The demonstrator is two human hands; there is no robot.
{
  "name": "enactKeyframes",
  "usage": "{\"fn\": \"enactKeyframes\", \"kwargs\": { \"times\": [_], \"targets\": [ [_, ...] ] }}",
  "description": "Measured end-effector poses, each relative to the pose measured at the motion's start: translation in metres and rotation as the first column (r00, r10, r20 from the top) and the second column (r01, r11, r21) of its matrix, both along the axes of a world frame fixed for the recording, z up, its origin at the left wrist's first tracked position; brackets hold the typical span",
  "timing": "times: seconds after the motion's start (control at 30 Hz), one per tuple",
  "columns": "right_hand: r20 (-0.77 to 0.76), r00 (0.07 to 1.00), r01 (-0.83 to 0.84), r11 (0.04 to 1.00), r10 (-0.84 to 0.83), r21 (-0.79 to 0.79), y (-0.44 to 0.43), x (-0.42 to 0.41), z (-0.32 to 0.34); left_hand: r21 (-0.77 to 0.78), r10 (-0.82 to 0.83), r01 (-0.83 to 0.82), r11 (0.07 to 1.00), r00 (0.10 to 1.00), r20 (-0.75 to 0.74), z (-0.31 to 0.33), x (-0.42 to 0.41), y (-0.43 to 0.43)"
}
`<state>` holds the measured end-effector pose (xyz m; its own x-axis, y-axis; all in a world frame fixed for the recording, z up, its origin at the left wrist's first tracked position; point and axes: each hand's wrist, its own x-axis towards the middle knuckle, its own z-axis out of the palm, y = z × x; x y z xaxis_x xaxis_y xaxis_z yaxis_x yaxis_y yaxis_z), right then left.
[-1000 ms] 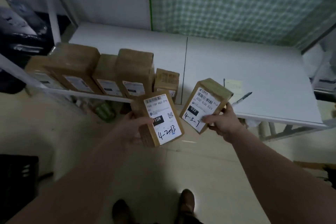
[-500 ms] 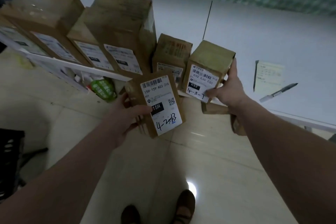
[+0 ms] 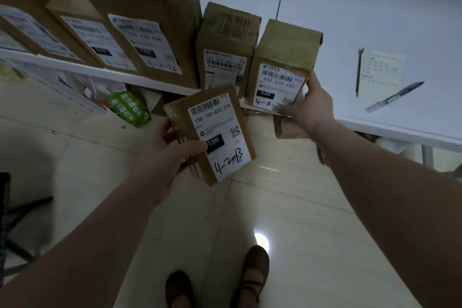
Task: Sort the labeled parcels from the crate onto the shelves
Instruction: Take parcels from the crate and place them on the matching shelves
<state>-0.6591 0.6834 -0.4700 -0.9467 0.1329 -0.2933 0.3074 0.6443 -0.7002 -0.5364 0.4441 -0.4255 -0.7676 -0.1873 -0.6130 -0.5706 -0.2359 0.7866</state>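
Placement is the step here. Your right hand [image 3: 310, 107] holds the small box [image 3: 282, 57] at the front lip of the white shelf [image 3: 375, 7], just right of a short box [image 3: 225, 42] that ends the row of big boxes [image 3: 130, 7]. Your thumb lies up its right side and your fingers [image 3: 287, 110] wrap the lower front corner, covering the last figure of the handwritten code that begins 4-3. Whether they reach under the base cannot be told.

The base looks only partly on the shelf, so push the box back until all of it is carried, and don't let go at the edge. Draw your fingers out sideways from that corner so the box settles flat and does not tip toward the floor [image 3: 287, 207]. Turn the label to the front, level with the other labels, and close the gap to the short box without knocking it. The codes on the big boxes also begin 4-3, so this row looks like the right place.

Your left hand [image 3: 172, 152] grips the flat parcel [image 3: 217, 132] over the floor, thumb across the label and fingers curled behind its left edge. It reads 4-2-13, so judge it bound for another shelf and hold it away from the row. The notepad [image 3: 380, 70] and pen [image 3: 395, 97] lie well to the right, out of your way.
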Motion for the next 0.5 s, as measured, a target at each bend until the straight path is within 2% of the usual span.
{"fn": "enactKeyframes", "kwargs": {
  "times": [0.07, 0.17, 0.23, 0.3, 0.37, 0.5],
  "targets": [
    [-0.004, 1.000, 0.009, 0.998, -0.009, 0.062, -0.004, 0.011, -0.004, 0.000, -0.002, 0.002, 1.000, 1.000, 0.013, -0.002, 0.002, 0.000],
    [-0.089, 0.996, 0.059, 0.946, -0.032, 0.318, 0.001, 0.034, -0.012, -0.004, -0.010, 0.010, 1.000, 1.000, 0.025, -0.006, 0.005, -0.002],
    [-0.167, 0.980, -0.012, 0.873, 0.107, 0.487, 0.007, 0.053, -0.020, -0.002, -0.019, 0.020, 1.000, 0.999, 0.034, -0.008, 0.007, -0.004],
    [-0.162, 0.945, -0.138, 0.796, 0.284, 0.589, 0.010, 0.063, -0.027, 0.002, -0.027, 0.027, 1.000, 0.999, 0.040, -0.011, 0.010, -0.006],
    [-0.065, 0.935, -0.245, 0.768, 0.349, 0.592, 0.007, 0.062, -0.028, 0.003, -0.024, 0.024, 1.000, 0.999, 0.047, -0.013, 0.011, -0.007],
    [0.133, 0.957, -0.291, 0.858, 0.260, 0.424, -0.007, 0.046, -0.019, 0.000, -0.029, 0.029, 1.000, 0.998, 0.057, -0.017, 0.013, -0.009]
  ]
}}
